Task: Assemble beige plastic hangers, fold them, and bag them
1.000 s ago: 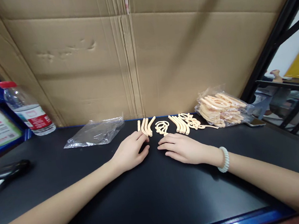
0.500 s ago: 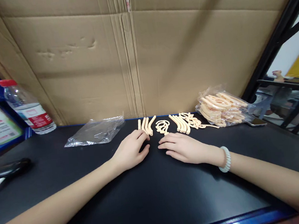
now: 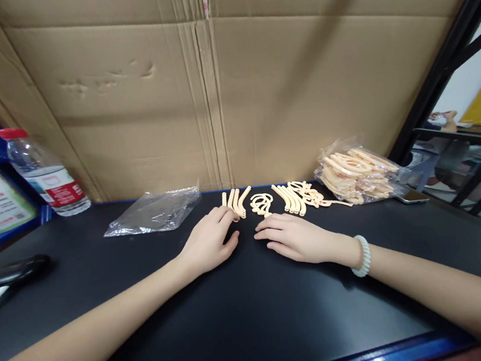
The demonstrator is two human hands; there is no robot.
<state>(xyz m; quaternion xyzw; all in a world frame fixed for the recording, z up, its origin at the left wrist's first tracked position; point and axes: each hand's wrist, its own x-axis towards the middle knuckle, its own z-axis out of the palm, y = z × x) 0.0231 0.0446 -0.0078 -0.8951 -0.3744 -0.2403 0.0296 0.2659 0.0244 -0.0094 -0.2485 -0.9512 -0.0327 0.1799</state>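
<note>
My left hand [image 3: 208, 242] lies flat and open on the black table [image 3: 255, 312], its fingertips touching a small row of curved cream plastic strips [image 3: 236, 200]. My right hand [image 3: 293, 237], with a pale bead bracelet on the wrist, also rests flat and open, just in front of a cream looped piece [image 3: 261, 203]. More curved cream strips [image 3: 290, 198] and tangled cream pieces [image 3: 312, 195] lie to the right of it. Neither hand holds anything.
A clear bag full of cream parts [image 3: 359, 175] sits at the back right, an empty crumpled clear bag [image 3: 152, 212] at the back left. A water bottle [image 3: 44, 174] stands far left, a black object [image 3: 16, 272] lies near the left edge. A cardboard wall [image 3: 213, 91] closes the back.
Almost nothing differs: both hands stay flat on the table, and the left fingers have crept slightly toward the strips.
</note>
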